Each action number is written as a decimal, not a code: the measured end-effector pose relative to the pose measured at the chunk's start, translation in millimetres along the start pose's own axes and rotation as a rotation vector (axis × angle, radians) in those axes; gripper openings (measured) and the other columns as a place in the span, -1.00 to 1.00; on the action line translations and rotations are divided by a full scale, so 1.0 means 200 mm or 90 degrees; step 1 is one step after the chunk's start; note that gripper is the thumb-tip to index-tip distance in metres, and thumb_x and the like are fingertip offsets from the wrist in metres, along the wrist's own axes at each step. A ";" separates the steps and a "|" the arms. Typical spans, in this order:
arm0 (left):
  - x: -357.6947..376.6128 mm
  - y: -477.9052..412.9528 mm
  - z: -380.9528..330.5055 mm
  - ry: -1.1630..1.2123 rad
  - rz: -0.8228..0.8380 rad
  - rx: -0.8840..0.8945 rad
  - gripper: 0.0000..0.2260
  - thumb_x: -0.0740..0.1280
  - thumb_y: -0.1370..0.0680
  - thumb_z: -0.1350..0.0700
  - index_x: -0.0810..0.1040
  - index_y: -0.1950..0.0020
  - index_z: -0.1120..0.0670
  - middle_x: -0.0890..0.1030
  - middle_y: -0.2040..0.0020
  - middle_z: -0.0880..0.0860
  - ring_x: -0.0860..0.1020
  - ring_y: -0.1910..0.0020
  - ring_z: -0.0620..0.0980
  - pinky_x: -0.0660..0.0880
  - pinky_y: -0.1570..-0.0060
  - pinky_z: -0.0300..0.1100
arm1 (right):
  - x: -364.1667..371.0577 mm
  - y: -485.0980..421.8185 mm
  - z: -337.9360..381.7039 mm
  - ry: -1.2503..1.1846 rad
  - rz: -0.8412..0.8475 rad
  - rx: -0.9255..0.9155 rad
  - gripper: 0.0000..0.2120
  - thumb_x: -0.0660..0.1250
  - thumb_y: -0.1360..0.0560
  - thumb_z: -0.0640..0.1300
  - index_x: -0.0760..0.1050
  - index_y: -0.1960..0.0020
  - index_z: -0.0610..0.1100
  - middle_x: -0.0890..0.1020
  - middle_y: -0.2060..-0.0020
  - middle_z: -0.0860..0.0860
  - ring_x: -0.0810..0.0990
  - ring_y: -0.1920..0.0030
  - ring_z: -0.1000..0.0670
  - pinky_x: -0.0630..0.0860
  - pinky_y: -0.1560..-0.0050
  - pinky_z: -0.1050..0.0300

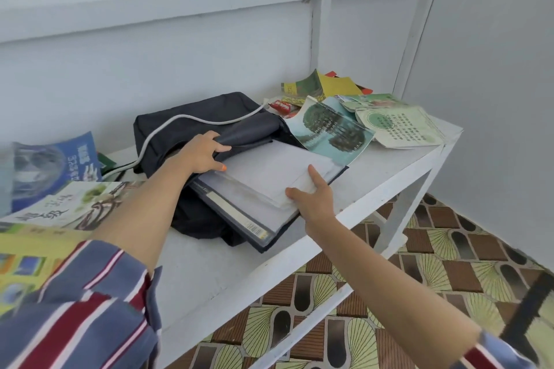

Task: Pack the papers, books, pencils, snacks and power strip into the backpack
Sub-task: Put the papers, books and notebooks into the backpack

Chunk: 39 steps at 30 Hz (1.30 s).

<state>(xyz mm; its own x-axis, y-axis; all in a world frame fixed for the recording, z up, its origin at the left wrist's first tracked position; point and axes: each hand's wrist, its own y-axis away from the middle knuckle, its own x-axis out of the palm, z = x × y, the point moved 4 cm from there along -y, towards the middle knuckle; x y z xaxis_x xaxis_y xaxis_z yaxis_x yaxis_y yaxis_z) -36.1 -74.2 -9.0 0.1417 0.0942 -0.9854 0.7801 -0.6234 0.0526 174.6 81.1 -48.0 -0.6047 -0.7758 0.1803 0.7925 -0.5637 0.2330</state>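
A dark backpack (192, 126) lies flat on the white table (215, 260). My left hand (202, 154) grips the upper edge of its opening and holds it up. A dark folder with white papers (269, 180) on top sticks halfway out of the opening. My right hand (311, 198) holds the near corner of that stack, fingers on the papers. A white power cord (186, 120) runs across the backpack. Books with green covers (335, 127) lie at the right, and a red snack packet (280, 105) sits behind them.
More books (57, 165) lie stacked at the left end of the table. A yellow-green book (317, 87) rests against the back wall at the right. The table's right edge drops to a patterned tile floor (419, 266). White walls close in behind and right.
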 end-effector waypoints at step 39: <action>-0.05 -0.01 0.01 0.003 -0.022 -0.005 -0.47 0.45 -0.43 0.02 0.42 -0.38 0.04 0.25 -0.44 0.07 0.30 -0.35 0.09 0.28 -0.26 -0.12 | 0.26 -0.19 0.02 0.315 0.176 0.084 -0.30 0.33 -0.50 -0.15 0.03 -0.52 0.00 0.41 -0.29 -0.11 0.56 0.43 0.02 0.43 0.58 0.28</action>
<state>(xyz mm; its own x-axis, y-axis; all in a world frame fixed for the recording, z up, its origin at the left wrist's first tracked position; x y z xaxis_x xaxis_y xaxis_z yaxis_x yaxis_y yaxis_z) -40.8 -74.8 -0.4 0.1169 0.1188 -0.9860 0.7897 -0.6131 0.0197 112.1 63.5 -42.9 -0.2433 -0.9472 -0.2087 0.8797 -0.3061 0.3638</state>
